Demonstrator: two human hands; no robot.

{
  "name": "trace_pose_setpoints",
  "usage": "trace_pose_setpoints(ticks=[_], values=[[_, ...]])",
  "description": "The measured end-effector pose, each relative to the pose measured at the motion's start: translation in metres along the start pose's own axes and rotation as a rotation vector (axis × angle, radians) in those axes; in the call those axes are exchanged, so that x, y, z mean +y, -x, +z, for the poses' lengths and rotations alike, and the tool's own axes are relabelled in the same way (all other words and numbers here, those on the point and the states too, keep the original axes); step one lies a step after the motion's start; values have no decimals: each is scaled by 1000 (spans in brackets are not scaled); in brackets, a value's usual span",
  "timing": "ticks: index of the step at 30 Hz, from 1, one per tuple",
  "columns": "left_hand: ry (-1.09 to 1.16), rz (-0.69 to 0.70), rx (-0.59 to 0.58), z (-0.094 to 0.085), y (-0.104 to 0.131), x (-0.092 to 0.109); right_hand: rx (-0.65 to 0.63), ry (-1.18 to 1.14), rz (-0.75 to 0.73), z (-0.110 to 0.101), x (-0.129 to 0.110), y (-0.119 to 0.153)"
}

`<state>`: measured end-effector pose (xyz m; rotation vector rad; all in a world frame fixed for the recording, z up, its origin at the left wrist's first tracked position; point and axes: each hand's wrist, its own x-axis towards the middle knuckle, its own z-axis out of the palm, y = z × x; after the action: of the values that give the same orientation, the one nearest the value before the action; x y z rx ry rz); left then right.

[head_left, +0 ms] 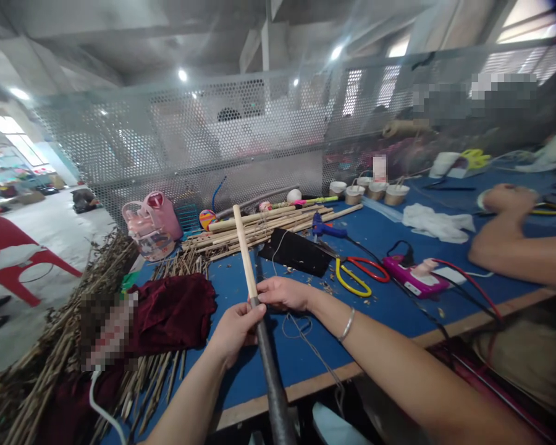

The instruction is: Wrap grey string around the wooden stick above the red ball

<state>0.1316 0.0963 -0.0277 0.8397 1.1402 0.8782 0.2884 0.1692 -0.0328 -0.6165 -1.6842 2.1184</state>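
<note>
A long stick runs away from me over the front edge of the blue table. Its far end is pale bare wood, and its near part is dark grey, as if wrapped. My left hand is closed round it near the point where the colour changes. The fingers of my right hand pinch the stick at that same seam; the fingertips are partly hidden. A thin grey string hangs loosely below my right hand. A black piece of cloth or sheet lies just beyond, beside red-and-yellow-handled scissors.
Pale wooden sticks are piled at the back. To the left lie dark red cloth and bundled dry stalks. A blue glue gun and a purple power strip with cables sit right, near another person's arm.
</note>
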Motion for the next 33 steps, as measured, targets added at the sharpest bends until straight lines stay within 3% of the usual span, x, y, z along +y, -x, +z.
trace_pose_setpoints(ticks=[2,6,8,12,15,17,22,28,33], values=[[-27,-2,-47,-5,0,1,3,-29,13,-1,-1,1],[48,-18,-290,-10,4,8,-27,-118,6,1,0,0],[84,-49,-354,-11,5,9,4,-102,-23,5,1,-2],[-16,18,-219,-12,0,3,99,-12,-34,11,3,-5],[-99,76,-123,-12,-4,-1,97,-9,-20,9,6,-6],[-84,58,-140,-12,-3,1,59,-49,-9,8,7,-6],[23,-12,-307,-10,5,7,28,-116,-79,10,7,-7],[-140,96,-92,-11,3,6,57,-13,-79,11,7,-8],[-6,9,-275,-14,8,10,-17,-40,-75,10,3,-6]])
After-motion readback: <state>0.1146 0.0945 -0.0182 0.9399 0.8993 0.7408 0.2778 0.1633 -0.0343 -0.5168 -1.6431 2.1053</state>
